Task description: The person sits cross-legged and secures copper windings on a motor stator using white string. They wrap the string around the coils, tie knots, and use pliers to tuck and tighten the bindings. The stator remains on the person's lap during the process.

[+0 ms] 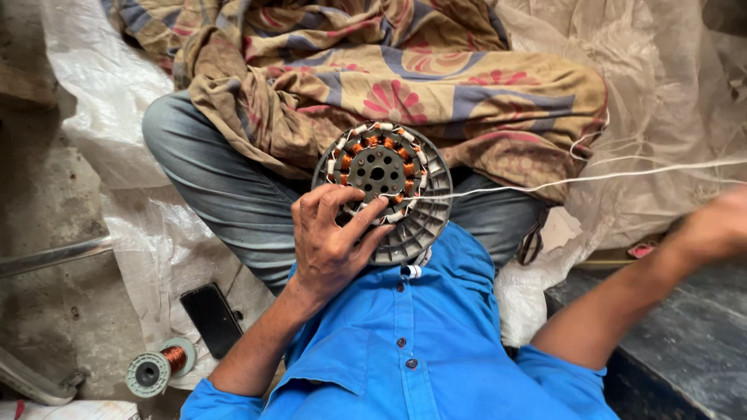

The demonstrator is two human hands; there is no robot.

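The left hand [331,241] clamps the round motor stator [384,190] from its lower left edge, fingers spread over the rim and thumb pressed toward the winding ring — a hold that seems meant to keep the disc steady on the lap while the string is drawn tight. The stator rests against the person's blue shirt [420,334], just below a patterned cloth [389,70] draped over the knees. A white string [576,179] runs taut from the stator's right edge toward the right hand [720,225], which is far to the right of the stator and blurred; whether it is closed on the string cannot be told.

The stator is a grey ribbed disc with a dark perforated hub, ringed by copper coils — each separated by white insulating strips. Down to the stator's lower left lie a dark phone [210,317] and a spool of copper wire [159,369].
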